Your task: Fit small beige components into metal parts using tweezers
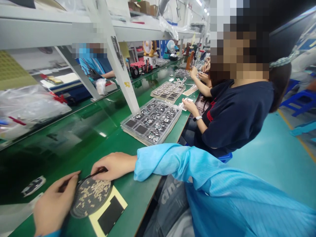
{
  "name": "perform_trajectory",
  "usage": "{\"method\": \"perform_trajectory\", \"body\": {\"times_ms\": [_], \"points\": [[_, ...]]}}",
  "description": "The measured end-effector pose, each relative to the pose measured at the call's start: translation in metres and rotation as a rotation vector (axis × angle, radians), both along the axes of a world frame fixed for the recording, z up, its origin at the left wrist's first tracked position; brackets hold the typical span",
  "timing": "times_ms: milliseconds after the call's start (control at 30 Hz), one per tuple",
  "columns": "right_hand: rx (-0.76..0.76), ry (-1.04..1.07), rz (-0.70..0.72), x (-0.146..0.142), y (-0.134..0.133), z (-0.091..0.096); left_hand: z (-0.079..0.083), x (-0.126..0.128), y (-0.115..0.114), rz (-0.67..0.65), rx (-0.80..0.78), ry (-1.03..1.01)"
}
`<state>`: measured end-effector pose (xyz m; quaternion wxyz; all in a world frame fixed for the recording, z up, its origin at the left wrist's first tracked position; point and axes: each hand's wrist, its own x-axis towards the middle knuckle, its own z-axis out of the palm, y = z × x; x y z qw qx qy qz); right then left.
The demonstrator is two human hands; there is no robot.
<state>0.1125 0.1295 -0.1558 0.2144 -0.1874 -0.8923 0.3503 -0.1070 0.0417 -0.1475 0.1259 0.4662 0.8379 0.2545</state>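
Note:
A round dark grey dish with a grid-like surface holds many small beige pieces. My right hand is closed around dark tweezers, which slant over the dish's far rim toward my left hand. At the dish's left edge, my left hand has its thumb and fingers drawn together near the tweezers' tip; what they hold is too small to make out. Partly under the dish lies a yellow sheet with a black rectangle on it.
A clear compartment tray of metallic parts stands ahead, with another tray beyond. A slanted white post rises from the green bench. A seated co-worker works at right. A small plastic-wrapped item lies at left.

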Motion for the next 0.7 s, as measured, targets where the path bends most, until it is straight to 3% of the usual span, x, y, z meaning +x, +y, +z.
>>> {"method": "perform_trajectory", "body": {"times_ms": [400, 567, 700], "points": [[-0.004, -0.039, 0.014, 0.0, -0.001, -0.002, -0.011, -0.01, 0.001, -0.03, -0.039, 0.033], [-0.01, -0.061, 0.021, 0.003, -0.001, 0.003, -0.005, -0.008, 0.004, 0.007, -0.141, 0.069], [-0.017, -0.064, 0.019, 0.003, -0.001, 0.004, -0.003, -0.005, 0.004, 0.014, -0.132, 0.06]]}}
